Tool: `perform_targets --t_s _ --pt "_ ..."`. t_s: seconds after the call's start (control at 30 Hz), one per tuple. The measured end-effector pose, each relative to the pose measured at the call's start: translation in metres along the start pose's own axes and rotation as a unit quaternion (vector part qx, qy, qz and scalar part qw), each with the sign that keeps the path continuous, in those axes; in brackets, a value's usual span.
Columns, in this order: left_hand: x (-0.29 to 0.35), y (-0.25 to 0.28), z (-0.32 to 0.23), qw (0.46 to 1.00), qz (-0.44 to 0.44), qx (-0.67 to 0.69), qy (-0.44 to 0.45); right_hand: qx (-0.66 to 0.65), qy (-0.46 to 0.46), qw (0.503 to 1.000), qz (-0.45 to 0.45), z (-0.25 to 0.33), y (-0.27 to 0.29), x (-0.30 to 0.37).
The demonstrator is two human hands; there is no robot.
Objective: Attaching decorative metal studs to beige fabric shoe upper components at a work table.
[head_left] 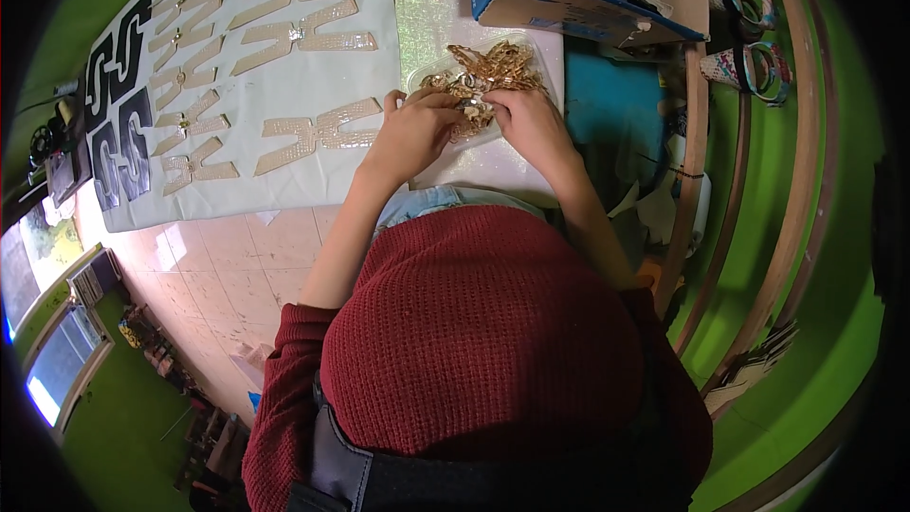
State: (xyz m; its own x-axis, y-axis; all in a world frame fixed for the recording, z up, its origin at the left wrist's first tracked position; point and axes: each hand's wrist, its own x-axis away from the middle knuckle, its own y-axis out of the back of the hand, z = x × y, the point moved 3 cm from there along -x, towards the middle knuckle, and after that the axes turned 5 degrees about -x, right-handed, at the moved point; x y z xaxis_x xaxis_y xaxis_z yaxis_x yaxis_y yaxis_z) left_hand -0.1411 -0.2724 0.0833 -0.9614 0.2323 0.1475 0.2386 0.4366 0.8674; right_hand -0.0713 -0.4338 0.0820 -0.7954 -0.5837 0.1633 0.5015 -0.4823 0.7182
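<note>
At upper centre of the frame, a clear tub (434,68) of gold-coloured pieces (507,64) sits on a table (322,169). The left hand (419,129) and right hand (533,123) reach in, fingers half curled; I can't tell whether either grips anything. Sorting seems underway; next probably calls for pinching one piece free.

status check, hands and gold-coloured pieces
Left hand, right hand: both at gold-coloured pieces, grip unclear. Pieces heaped in clear tray. Nothing visibly blocking.
</note>
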Motion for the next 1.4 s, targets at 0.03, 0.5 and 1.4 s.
perform_targets --t_s 0.03,0.5,1.4 --pt "0.003 -0.001 0.001 1.000 0.001 -0.001 0.000 -0.001 0.000 1.000 -0.001 0.002 -0.001 -0.001" --pt "0.012 -0.010 0.004 0.988 -0.084 0.120 -0.046 0.059 -0.054 0.996 0.026 0.018 -0.032 -0.012" --pt "0.009 0.021 0.020 0.972 -0.209 -0.032 0.105 -0.044 0.084 0.994 -0.059 0.015 0.006 0.007"
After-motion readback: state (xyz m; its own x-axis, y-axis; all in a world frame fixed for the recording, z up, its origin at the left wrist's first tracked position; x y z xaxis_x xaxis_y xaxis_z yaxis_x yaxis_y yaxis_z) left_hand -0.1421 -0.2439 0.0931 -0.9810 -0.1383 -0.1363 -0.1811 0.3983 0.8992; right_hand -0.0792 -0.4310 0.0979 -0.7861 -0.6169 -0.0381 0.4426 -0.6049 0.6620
